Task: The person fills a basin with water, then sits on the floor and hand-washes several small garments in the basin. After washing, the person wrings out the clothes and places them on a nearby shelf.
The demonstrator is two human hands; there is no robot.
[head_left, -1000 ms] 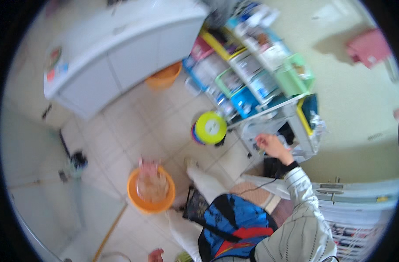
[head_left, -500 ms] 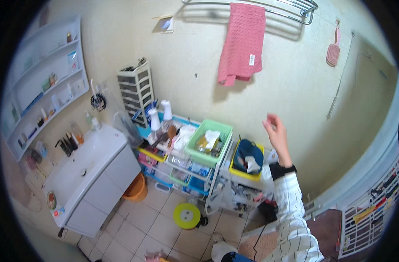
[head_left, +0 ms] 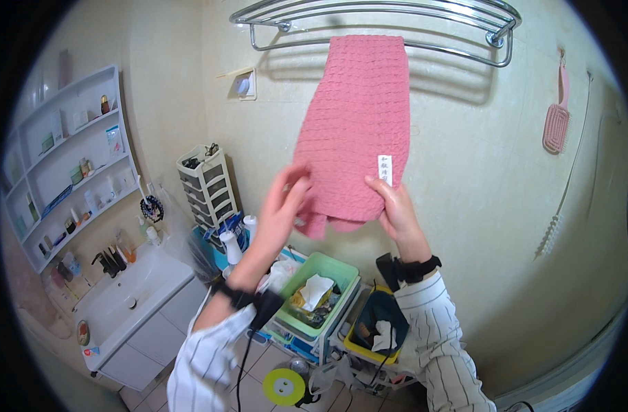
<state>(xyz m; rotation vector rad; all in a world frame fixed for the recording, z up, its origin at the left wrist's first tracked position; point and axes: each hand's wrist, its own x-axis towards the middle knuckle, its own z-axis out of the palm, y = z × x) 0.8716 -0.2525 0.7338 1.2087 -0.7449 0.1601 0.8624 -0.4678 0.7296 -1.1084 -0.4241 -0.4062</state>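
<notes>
A pink textured towel point(head_left: 352, 117) with a small white label hangs folded over the front bar of the metal wall rack point(head_left: 458, 56). My right hand point(head_left: 398, 209) grips its lower right edge, thumb on the front beside the label and fingers going behind. At the lower left edge of the towel is my left hand point(head_left: 283, 199), its fingers bent and slightly apart, the tips at or just against the cloth. Nothing shows between those fingers. Both wrists wear black bands, and the sleeves are white with dark stripes.
Below my hands stand a green basin point(head_left: 307, 264) on a cart and a yellow-rimmed bin point(head_left: 359, 353). At left are a white sink point(head_left: 94, 302), a wall shelf point(head_left: 73, 130) and a drawer tower point(head_left: 207, 182). A pink hairbrush point(head_left: 556, 129) hangs at right.
My right hand has moved from beside the towel onto its lower right edge. My left hand has come into view at the towel's left edge. The view has tilted up and nearer the rack.
</notes>
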